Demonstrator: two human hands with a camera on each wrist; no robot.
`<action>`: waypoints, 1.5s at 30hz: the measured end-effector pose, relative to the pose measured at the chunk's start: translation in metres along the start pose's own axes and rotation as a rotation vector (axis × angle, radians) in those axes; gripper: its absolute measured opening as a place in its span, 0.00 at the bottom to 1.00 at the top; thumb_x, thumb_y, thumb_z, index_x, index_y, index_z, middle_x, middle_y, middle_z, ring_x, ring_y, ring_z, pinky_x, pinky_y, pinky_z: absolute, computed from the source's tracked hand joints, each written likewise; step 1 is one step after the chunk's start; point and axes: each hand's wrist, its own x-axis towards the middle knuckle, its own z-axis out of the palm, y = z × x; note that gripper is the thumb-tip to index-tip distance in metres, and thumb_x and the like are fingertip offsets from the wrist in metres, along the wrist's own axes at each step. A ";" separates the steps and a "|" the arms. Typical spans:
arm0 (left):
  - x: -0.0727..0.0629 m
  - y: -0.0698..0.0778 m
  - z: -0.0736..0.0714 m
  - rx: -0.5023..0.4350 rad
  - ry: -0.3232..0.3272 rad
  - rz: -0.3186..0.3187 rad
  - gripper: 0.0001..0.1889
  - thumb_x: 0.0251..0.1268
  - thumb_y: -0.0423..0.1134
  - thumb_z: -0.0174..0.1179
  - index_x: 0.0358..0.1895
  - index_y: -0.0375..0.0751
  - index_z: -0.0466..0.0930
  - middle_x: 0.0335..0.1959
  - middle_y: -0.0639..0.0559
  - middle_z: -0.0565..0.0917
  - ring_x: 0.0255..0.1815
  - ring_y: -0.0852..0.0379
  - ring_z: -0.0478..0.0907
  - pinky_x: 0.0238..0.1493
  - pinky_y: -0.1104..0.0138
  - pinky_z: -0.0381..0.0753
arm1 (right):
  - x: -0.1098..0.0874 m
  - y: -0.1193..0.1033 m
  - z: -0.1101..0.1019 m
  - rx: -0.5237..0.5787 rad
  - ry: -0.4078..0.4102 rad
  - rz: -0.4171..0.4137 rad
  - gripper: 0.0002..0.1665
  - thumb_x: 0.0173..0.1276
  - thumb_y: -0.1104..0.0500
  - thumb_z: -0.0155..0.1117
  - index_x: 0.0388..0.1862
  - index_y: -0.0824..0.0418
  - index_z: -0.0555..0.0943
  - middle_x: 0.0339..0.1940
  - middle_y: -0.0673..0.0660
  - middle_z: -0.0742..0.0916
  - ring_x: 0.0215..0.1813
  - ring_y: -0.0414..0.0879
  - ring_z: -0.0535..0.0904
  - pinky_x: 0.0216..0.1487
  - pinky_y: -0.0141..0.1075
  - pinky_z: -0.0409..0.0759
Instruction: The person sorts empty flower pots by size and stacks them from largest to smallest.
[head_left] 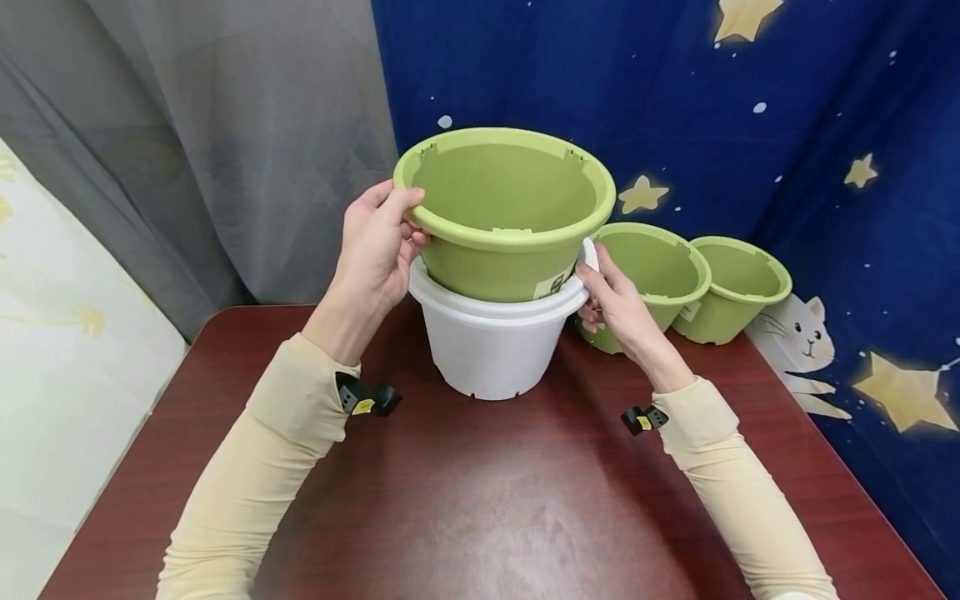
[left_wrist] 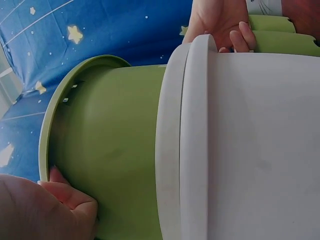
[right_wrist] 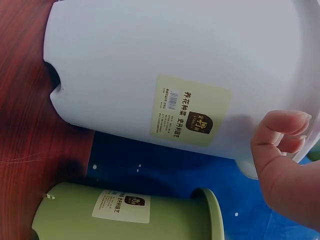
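Observation:
A green flower pot [head_left: 510,267] stands partly inside a white flower pot [head_left: 491,350], its upper half above the white rim. My left hand [head_left: 378,242] grips the green pot's rim at its left side, thumb over the edge and fingers beneath. Two white rims [left_wrist: 192,140] lie one against the other in the left wrist view, so the white part looks like nested pots. On the right, my right hand [head_left: 618,300] pinches a raised part of the white rim. A paper label [right_wrist: 192,110] is on the white pot's side. The green pot's base is hidden.
Two more green pots, a nearer one [head_left: 652,262] and a farther one [head_left: 738,275], stand on the table's right rear, close behind my right hand. The dark red table [head_left: 495,500] ends at a blue star curtain [head_left: 825,192] and a grey curtain [head_left: 247,150].

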 end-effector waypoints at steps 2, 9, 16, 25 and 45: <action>0.000 0.000 0.000 0.003 -0.002 -0.001 0.22 0.72 0.27 0.55 0.67 0.28 0.67 0.35 0.43 0.75 0.19 0.60 0.68 0.22 0.75 0.69 | 0.000 0.000 0.000 -0.008 0.003 -0.005 0.39 0.82 0.50 0.49 0.84 0.52 0.46 0.21 0.53 0.73 0.20 0.42 0.66 0.19 0.30 0.67; 0.001 -0.002 -0.002 0.016 0.007 -0.024 0.22 0.73 0.27 0.54 0.68 0.28 0.66 0.34 0.45 0.75 0.20 0.60 0.67 0.23 0.75 0.69 | 0.001 -0.002 0.001 -0.015 0.007 0.004 0.41 0.82 0.49 0.49 0.84 0.53 0.43 0.22 0.53 0.74 0.20 0.42 0.66 0.19 0.31 0.67; 0.002 -0.006 -0.005 0.021 -0.004 -0.038 0.23 0.73 0.27 0.53 0.69 0.28 0.64 0.34 0.45 0.75 0.20 0.60 0.67 0.23 0.75 0.69 | 0.001 -0.002 0.000 -0.015 0.004 -0.012 0.39 0.82 0.49 0.49 0.84 0.53 0.47 0.22 0.53 0.74 0.19 0.42 0.66 0.18 0.31 0.67; 0.003 -0.011 -0.008 0.015 -0.021 -0.057 0.24 0.73 0.27 0.53 0.69 0.26 0.62 0.33 0.46 0.75 0.20 0.60 0.68 0.23 0.75 0.69 | 0.000 -0.002 -0.001 -0.022 -0.001 -0.026 0.35 0.82 0.49 0.49 0.82 0.53 0.52 0.23 0.54 0.74 0.19 0.43 0.65 0.18 0.32 0.67; 0.008 -0.011 -0.020 0.114 -0.068 -0.118 0.26 0.75 0.32 0.56 0.72 0.30 0.61 0.34 0.47 0.76 0.23 0.58 0.72 0.26 0.73 0.74 | 0.001 -0.001 0.000 -0.015 0.002 -0.021 0.37 0.82 0.49 0.49 0.83 0.52 0.49 0.22 0.53 0.75 0.19 0.42 0.66 0.18 0.32 0.67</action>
